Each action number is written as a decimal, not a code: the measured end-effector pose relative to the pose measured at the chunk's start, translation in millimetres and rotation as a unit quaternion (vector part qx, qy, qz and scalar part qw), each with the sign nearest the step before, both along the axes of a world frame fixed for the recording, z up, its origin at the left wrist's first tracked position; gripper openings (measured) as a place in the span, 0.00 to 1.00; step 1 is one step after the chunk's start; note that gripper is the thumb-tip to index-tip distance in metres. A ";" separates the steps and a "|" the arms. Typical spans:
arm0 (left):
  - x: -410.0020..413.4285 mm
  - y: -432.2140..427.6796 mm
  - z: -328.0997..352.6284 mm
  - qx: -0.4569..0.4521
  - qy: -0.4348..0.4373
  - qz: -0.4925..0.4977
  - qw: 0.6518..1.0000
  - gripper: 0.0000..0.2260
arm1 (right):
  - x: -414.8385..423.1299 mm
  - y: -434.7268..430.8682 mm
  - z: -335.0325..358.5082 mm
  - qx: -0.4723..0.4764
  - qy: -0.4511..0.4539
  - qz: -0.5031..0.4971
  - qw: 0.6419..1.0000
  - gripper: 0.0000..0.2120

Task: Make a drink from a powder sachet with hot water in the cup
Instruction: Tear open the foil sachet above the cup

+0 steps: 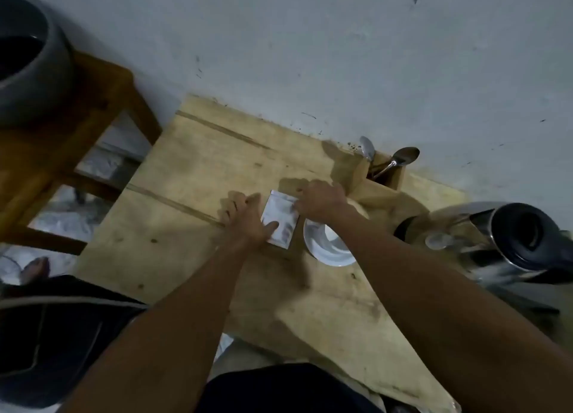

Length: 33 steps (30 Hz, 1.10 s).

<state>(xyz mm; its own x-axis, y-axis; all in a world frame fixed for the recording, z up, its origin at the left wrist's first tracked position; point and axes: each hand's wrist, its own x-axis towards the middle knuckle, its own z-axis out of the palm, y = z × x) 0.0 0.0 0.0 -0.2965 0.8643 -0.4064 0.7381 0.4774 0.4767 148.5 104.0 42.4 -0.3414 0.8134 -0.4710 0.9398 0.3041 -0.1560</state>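
A white powder sachet (280,217) is held over the wooden table (192,177), between both hands. My left hand (248,219) grips its left edge with the thumb lying across the front. My right hand (321,200) pinches its upper right corner. Just to the right sits a white cup on a white saucer (325,245), partly hidden under my right wrist. A steel kettle (508,242) with a dark open mouth stands at the table's right edge.
A wooden holder (386,177) with two spoons (403,156) stands against the wall behind the cup. A wooden stool (77,139) carrying a dark round pot (28,59) is to the left. A dark bag (55,335) lies at lower left.
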 end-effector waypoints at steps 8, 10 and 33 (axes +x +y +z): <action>-2.1 0.2 -0.4 0.051 0.048 0.002 0.998 0.30 | -22.4 10.4 -11.7 0.014 -0.053 0.066 0.996 0.17; -2.7 0.4 -2.6 0.044 0.045 -0.001 0.998 0.29 | -26.5 11.1 -13.7 0.018 -0.048 0.069 0.996 0.15; -26.5 12.0 68.0 0.085 -0.368 -0.006 0.926 0.06 | 4.9 -16.4 72.2 -0.084 0.353 -0.055 0.930 0.05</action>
<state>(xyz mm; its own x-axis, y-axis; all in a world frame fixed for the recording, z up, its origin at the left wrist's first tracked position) -26.5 12.0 68.0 0.0165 0.9355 -0.3528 0.1889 0.3436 0.9199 153.4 87.6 114.6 -0.5323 0.7973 -0.2846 0.6088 0.1269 -0.7831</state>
